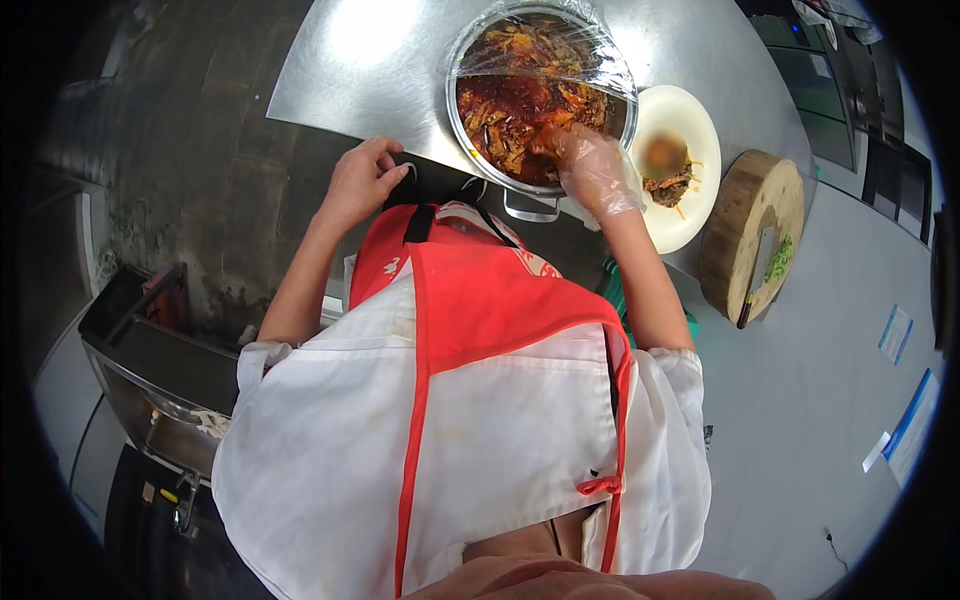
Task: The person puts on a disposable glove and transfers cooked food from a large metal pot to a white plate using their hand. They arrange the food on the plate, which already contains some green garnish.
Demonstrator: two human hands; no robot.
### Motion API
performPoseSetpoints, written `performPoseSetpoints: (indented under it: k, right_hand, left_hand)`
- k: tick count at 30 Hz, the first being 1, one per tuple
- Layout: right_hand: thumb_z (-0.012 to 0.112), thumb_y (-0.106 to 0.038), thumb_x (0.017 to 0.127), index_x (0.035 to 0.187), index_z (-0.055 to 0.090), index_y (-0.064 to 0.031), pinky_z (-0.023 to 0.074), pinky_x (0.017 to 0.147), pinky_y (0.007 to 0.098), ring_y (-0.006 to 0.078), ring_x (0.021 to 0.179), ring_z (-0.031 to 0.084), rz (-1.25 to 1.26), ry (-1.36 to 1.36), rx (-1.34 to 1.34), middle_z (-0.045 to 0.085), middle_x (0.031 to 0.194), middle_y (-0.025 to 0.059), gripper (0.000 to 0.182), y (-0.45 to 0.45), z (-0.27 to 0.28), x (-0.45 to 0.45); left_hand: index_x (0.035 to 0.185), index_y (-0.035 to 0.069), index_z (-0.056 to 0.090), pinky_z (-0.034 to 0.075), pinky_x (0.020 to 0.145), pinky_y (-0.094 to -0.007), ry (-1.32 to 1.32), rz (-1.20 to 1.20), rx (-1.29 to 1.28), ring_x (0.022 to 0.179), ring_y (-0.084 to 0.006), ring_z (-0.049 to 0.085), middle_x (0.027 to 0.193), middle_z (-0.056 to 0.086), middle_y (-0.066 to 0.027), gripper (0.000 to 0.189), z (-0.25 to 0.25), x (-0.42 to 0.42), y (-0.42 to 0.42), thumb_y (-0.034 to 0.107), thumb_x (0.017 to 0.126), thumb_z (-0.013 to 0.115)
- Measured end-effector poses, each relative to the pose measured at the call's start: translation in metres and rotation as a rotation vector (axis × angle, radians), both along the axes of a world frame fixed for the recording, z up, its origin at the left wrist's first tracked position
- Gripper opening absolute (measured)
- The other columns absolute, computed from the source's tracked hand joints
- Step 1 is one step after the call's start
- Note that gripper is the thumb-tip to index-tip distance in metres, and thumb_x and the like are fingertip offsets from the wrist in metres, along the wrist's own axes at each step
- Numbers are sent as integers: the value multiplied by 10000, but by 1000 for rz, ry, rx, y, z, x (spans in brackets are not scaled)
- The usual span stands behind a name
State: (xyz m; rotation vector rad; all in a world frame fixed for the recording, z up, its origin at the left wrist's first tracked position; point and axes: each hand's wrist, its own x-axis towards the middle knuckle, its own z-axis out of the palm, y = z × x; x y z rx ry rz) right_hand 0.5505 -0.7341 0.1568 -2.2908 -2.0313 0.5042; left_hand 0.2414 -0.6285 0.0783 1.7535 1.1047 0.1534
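Observation:
My right hand (596, 171), in a clear plastic glove, reaches over the near right rim of a round metal pot (453, 112). Its fingers dip into meat pieces in dark red, oily sauce (517, 101), and the fingertips are hidden there. Plastic film (592, 56) is pulled back across the pot's far part. Beside the pot, a white oval plate (679, 225) holds a small heap of shredded food (670, 191), partly blurred. My bare left hand (361, 184) hovers near the table's front edge, holding nothing, fingers loosely bent and thumb apart.
The pot stands on a stainless steel table (360, 82). To the right is a thick round wooden chopping block (739, 225) bearing a cleaver (760, 262) and chopped greens (780, 259). A metal sink unit (165, 375) lies behind on the left.

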Motion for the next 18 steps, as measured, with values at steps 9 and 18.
performPoseSetpoints:
  k: [9,18]
  right_hand:
    - [622,-66,877,1204,643,-80,524,847,367,302,960,681,-218,183,-81,691,1076,188,328,-12,2,40]
    - [740,-326,813,1027,628,-19,530,856,455,369,952,671,-302,-121,-256,682,1020,229,390,12,-7,1]
  left_hand:
    - [1101,25,634,514,661,-357,22,-7,-10,688,-236,644,808,654,-110,308,0,-2,0,117,822,722]
    - [1105,19,637,497,630,-330,6,-60,41,654,-193,616,785,641,-96,301,-5,3,-2,115,831,720]
